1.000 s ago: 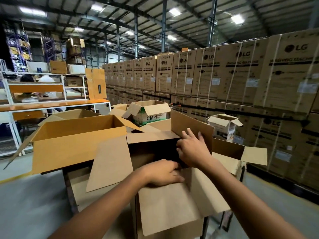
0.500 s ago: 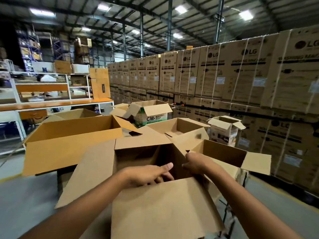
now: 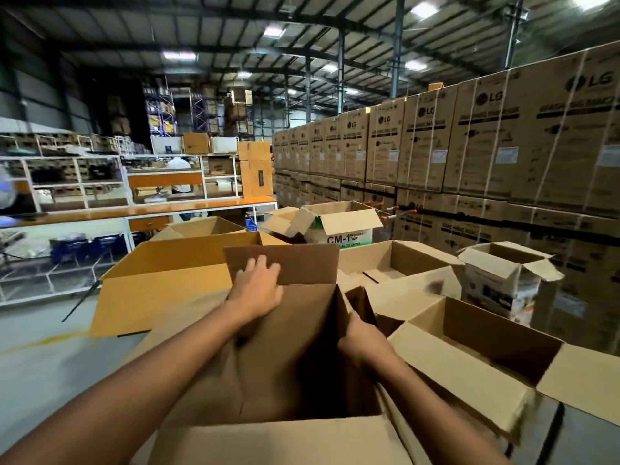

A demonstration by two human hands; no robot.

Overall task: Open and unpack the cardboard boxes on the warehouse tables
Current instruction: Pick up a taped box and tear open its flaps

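**A:** Which box is being handled?

**B:** The plain brown cardboard box (image 3: 295,357) nearest the camera, open at the top. I'll place everything else from it. Its far flap (image 3: 302,263) stands upright, and the near flap (image 3: 278,441) lies folded toward the camera at the bottom edge of the view.

**A:** And the hands?

**B:** The left hand (image 3: 256,290) lies flat and open against the inside of that upright far flap, fingers spread and pointing up, gripping nothing. The right hand (image 3: 362,337) sits at the box's right wall, near the far right corner. Its fingers go out of sight behind the cardboard edge, so I cannot tell whether it is clasped on the wall or only resting there.

**A:** What's inside?

**B:** Only dark shadow and bare cardboard walls are visible.

**A:** What surrounds it?

**B:** Just to its left, a larger open box (image 3: 161,283) with a yellowish inside. Just to its right, another open brown box (image 3: 469,350) with its flaps spread. Beyond its far flap, an open white-and-green carton marked CM-1 (image 3: 339,229), and farther right a small printed carton (image 3: 500,280), also open. Behind those, along the right, a tall wall of stacked LG cartons (image 3: 486,139). Far off to the left, an orange tabletop (image 3: 151,209) with white shelving (image 3: 84,176) above it.
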